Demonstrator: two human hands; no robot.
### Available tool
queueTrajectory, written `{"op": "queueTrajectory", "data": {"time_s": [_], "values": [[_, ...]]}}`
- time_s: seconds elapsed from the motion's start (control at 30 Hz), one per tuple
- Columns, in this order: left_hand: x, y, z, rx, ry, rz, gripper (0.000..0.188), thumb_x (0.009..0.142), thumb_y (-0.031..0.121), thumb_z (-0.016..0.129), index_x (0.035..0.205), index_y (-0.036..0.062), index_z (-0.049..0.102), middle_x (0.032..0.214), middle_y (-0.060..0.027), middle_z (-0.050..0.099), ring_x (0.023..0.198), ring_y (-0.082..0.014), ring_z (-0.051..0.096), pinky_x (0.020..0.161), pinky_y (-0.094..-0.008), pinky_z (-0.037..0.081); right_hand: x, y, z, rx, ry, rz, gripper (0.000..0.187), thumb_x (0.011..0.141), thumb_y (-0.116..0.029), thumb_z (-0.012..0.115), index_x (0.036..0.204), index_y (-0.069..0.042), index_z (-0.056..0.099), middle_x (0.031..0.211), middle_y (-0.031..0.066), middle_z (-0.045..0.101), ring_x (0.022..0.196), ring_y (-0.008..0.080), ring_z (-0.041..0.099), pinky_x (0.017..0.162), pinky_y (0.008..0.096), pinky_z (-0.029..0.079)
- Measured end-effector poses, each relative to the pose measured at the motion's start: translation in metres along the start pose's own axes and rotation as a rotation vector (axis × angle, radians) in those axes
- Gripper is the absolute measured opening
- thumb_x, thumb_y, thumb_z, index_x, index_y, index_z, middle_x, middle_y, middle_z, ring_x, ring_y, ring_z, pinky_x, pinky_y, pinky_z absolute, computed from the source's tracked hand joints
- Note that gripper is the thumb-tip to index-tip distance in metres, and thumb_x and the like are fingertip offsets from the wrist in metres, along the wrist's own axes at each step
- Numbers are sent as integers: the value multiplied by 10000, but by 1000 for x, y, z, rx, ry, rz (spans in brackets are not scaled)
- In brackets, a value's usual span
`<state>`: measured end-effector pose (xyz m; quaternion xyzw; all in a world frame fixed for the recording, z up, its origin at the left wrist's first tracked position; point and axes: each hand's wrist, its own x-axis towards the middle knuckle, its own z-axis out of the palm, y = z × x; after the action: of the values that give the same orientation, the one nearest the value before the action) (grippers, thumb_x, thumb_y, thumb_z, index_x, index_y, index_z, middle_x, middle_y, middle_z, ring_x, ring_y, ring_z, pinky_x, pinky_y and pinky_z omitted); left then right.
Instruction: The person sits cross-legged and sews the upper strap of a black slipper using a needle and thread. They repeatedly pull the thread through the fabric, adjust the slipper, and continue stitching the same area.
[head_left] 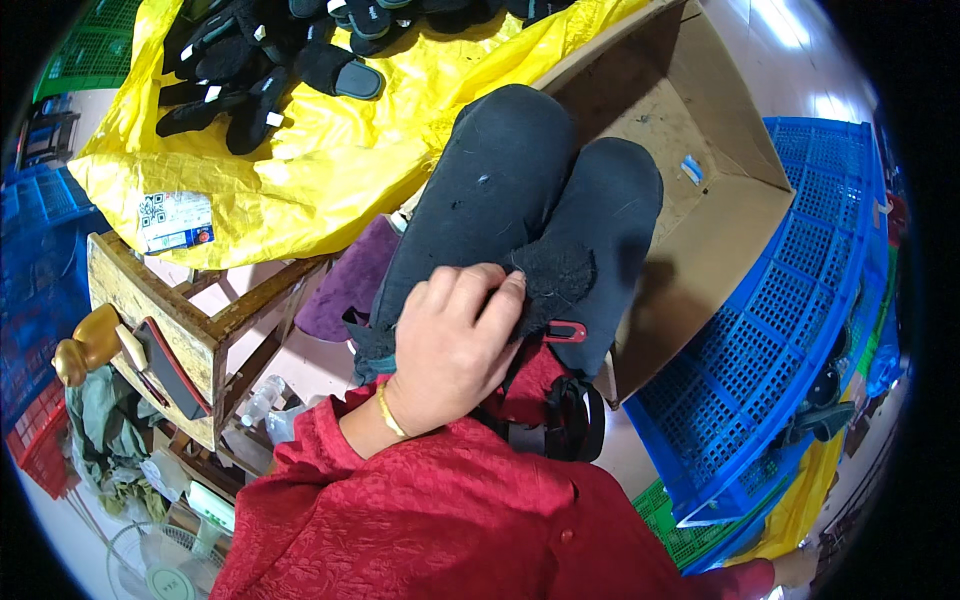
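My left hand (455, 335), with a gold bracelet at the wrist, lies over my lap. Its thumb and index finger pinch the edge of a fuzzy black slipper-like piece (558, 285), which rests on my black-trousered legs (500, 170). Close by that piece is a small red loop-shaped item (566, 331). Far out at the lower right, my right hand (797, 567) is stretched down beside a yellow sheet (800, 510); its fingers are too small and hidden to make out. Several black slippers (355, 78) are heaped on a yellow plastic sack (330, 150) ahead of me.
An open cardboard box (715, 235) stands right of my legs, a small blue-white scrap inside. Beyond it leans a blue plastic basket (745, 370). On the left is a worn wooden stool (150, 330) with a gold foot-like form (88, 345) at its side; a fan (165, 565) stands lower left.
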<state>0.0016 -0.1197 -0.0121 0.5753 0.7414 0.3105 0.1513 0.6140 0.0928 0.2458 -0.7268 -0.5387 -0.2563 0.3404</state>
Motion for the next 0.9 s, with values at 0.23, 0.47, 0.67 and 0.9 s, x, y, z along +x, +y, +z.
{"op": "queueTrajectory", "data": {"time_s": [0.23, 0.47, 0.67, 0.9], "values": [[-4, 1, -4, 54, 26, 30, 512, 543, 138, 763, 1027, 48, 622, 964, -88, 592, 829, -268, 562, 695, -358, 461, -227, -213, 106, 689, -999, -18, 248, 852, -181, 518, 980, -14, 650, 809, 53, 625, 599, 99, 516, 549, 250, 439], [-6, -3, 1, 45, 59, 20, 525, 537, 150, 771, 1032, 58, 622, 959, -80, 601, 822, -256, 565, 679, -352, 455, -355, -374, 53, 773, -1879, -160, 111, 893, -42, 569, 987, -14, 620, 744, 114, 639, 658, 161, 621, 606, 298, 486], [-7, -3, 1, 52, 52, 21, 527, 535, 163, 773, 1029, 58, 623, 958, -81, 600, 820, -255, 564, 683, -351, 454, -362, -376, 56, 801, -1775, -302, 79, 887, -37, 566, 949, -3, 602, 769, 160, 644, 683, 276, 653, 601, 328, 491], [-6, -3, 0, 47, 52, 31, 514, 546, 172, 772, 1024, 55, 625, 955, -79, 600, 814, -249, 563, 677, -347, 450, -362, -376, 58, 812, -1693, -425, 68, 866, -34, 575, 915, -3, 611, 740, 170, 635, 678, 316, 645, 594, 362, 490]]}}
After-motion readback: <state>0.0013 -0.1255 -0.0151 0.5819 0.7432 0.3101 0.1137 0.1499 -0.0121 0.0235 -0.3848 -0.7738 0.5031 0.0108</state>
